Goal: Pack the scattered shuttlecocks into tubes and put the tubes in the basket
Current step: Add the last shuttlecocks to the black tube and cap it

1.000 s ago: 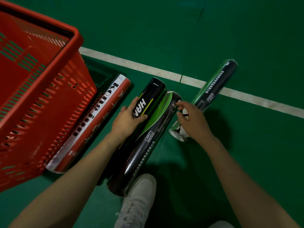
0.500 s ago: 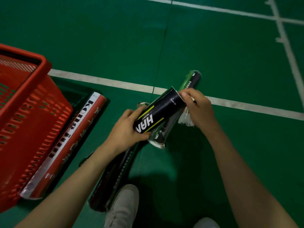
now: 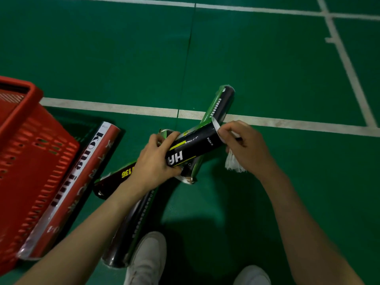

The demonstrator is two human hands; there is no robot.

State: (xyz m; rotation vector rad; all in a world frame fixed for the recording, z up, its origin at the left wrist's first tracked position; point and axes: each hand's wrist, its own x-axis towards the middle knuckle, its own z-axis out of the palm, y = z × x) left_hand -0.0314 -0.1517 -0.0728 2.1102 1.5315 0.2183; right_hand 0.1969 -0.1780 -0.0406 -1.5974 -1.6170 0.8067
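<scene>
my left hand [image 3: 156, 159] is clamping the black tube [image 3: 197, 145] above the floor [image 3: 267, 79], my right hand [image 3: 246, 149] is curling round a shuttlecock [image 3: 233, 164] just by its mouth, and i'm worrying that feeding it in crooked could crumple feathers on the rim.

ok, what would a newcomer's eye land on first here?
The black tube in the centre, gripped by the left hand, with the right hand at its open end holding a white shuttlecock. Next comes the red basket at the left edge, with a red-and-white tube lying beside it on the green floor.
</scene>
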